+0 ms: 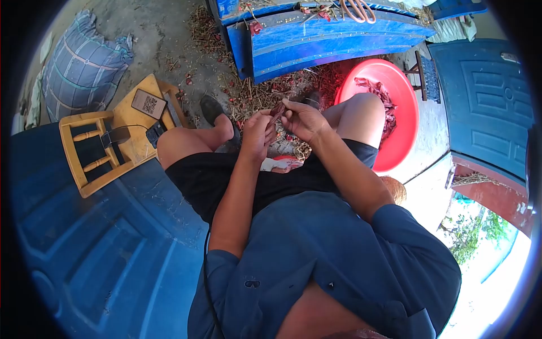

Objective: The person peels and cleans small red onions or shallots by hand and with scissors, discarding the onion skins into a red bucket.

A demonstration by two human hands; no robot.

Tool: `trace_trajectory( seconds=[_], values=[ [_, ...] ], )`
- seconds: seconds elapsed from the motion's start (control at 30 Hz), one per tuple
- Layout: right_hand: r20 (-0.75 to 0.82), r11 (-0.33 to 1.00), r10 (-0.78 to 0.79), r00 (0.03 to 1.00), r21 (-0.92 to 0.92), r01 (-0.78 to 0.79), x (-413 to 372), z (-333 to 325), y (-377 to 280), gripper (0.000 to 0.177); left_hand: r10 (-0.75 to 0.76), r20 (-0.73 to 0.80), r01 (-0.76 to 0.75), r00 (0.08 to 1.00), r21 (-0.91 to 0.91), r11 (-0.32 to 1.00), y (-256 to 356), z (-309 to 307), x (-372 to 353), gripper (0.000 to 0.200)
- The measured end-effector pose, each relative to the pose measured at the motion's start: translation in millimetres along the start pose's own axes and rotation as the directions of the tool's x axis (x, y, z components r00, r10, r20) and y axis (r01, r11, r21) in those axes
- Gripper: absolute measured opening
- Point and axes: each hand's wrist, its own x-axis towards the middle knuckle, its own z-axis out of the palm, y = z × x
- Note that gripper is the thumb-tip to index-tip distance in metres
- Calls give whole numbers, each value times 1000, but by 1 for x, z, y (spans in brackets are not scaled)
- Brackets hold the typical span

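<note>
A dark red dried chili pepper (pixel 276 111) is held up between my two hands, above the gap between my knees. My left hand (pixel 257 134) has its fingers wrapped round the lower part of it. With pinched fingertips, my right hand (pixel 306 120) grips at its upper end. Beside my right knee stands a red plastic basin (pixel 407 118) holding many dried dark red chilies (pixel 389 107). A white and red item (pixel 281 164) shows below my hands by my lap, partly hidden.
Stems and red scraps (pixel 254 99) litter the floor before me. A blue table-like panel (pixel 339 48) stands ahead with bits on top. A wooden chair (pixel 121 130) carrying a QR-code card (pixel 149 105) is at left, near a checked sack (pixel 84 68). A blue door (pixel 488 96) stands at right.
</note>
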Motion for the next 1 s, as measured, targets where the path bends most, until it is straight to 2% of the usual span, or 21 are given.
trace_trajectory(
  seconds=[0.03,0.1,0.23,0.3,0.33,0.37,0.4,0.43,0.47,0.5,0.53,0.6,0.63,0.7,0.73,0.77,0.83,0.87,0.93,0.97,1.0],
  values=[
    [-3,1000,0,1000,7,0,-2,0,1,10,-7,0,7,1000,4,1000,1,0,0,22],
    [21,984,35,999,176,-38,-4,0,2,10,-3,-1,3,1000,13,1000,3,1,0,22],
    [-6,980,28,1000,199,-26,1,-1,3,13,17,9,-17,1000,2,1000,-1,0,3,21],
    [-109,945,-259,960,-235,228,3,-2,8,15,16,-41,-16,999,16,1000,-5,-2,1,20],
    [-106,945,-253,962,-238,223,5,-3,6,15,20,-47,-19,999,13,1000,-6,-4,2,20],
    [-65,799,-357,932,-538,268,5,-7,4,16,2,-66,-1,998,12,1000,-8,-6,0,19],
    [12,560,-444,896,-778,287,4,-6,1,17,-13,-78,14,997,12,1000,-8,-6,1,17],
    [13,556,-448,894,-779,289,3,-5,-2,17,-11,-73,12,997,11,1000,-8,-5,3,17],
    [315,59,-647,695,-887,457,-1,-6,-4,17,-18,-96,18,995,6,1000,-10,-3,3,16],
    [640,-460,-627,444,-764,451,-6,-4,-5,16,-25,-120,25,992,2,1000,-11,-3,2,14],
    [641,-461,-627,443,-763,453,-10,1,-9,16,-23,-120,23,992,2,1000,-10,-2,2,14],
    [767,-650,-407,497,-625,432,-18,3,-18,15,-61,-133,64,989,22,998,-10,-3,0,13],
    [762,-644,-409,503,-631,432,-17,-4,-20,15,-68,-138,72,988,23,997,-12,-6,-5,13],
    [768,-629,-505,394,-640,441,-1,-14,-50,17,-66,-138,59,988,-55,997,-9,-11,-3,13],
    [433,-184,-637,637,-889,420,0,-23,-77,23,-72,-160,66,985,-41,997,-4,-25,-6,13],
    [54,296,-557,829,-919,259,-1,-26,-98,29,-68,-161,62,985,-48,997,-1,-30,-12,13],
    [113,439,-368,923,-854,279,-12,-19,-87,29,-79,-82,82,993,37,996,6,-26,-17,9],
    [103,447,-374,922,-851,276,-20,-18,-73,29,-69,-88,72,994,24,997,6,-18,-17,8],
    [267,416,-296,917,-828,376,-18,-13,-57,31,-38,-89,37,995,-10,999,4,-14,-11,8],
    [268,421,-299,916,-824,379,-10,-26,-51,31,-14,-103,8,995,-53,999,2,-16,-12,8],
    [379,49,-432,818,-896,441,2,-50,-44,32,-16,-107,11,994,-48,999,2,-19,-14,8]
  ],
)
